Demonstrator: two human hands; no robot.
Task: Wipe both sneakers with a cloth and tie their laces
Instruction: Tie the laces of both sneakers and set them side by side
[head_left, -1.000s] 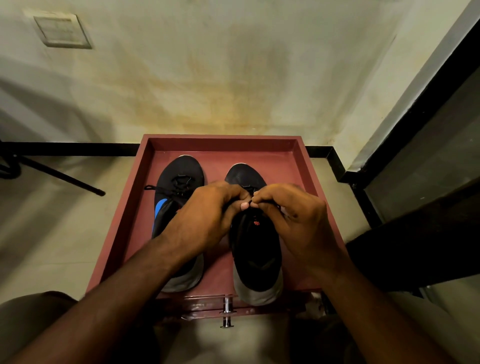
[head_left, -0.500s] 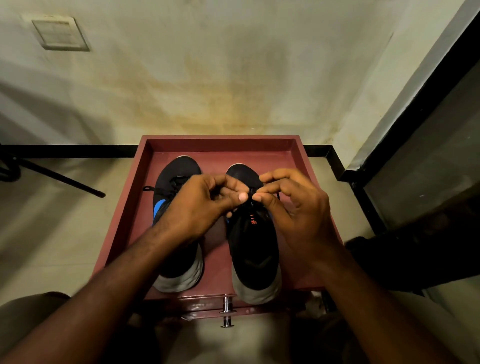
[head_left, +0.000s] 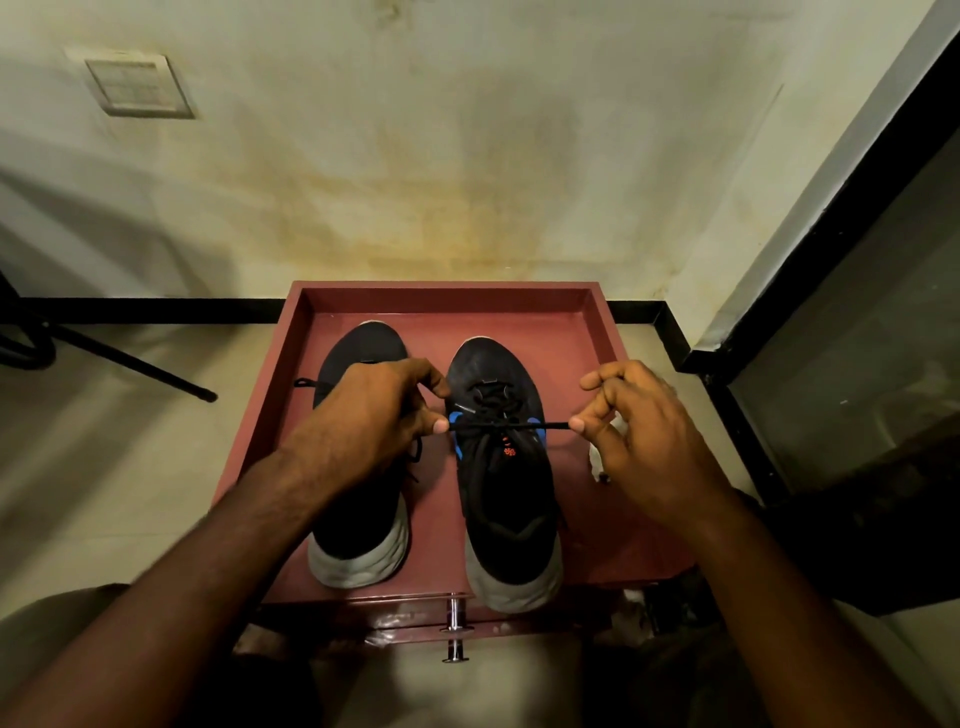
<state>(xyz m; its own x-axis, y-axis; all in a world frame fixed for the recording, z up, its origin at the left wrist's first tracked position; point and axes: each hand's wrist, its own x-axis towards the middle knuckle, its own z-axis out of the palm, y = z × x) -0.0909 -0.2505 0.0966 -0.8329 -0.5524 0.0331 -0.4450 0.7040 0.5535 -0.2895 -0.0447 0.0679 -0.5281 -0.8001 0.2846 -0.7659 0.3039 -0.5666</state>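
Two hands work over a red tray (head_left: 270, 415). At 9 o'clock, the left hand (head_left: 374, 415) pinches one end of a taut black lace (head_left: 498, 426); at 3 o'clock, the right hand (head_left: 639, 431) pinches the other. The lace crosses the right sneaker (head_left: 506, 499). The left sneaker (head_left: 363, 519) sits just beside it, toes toward a stained wall (head_left: 467, 156) at 12 o'clock.
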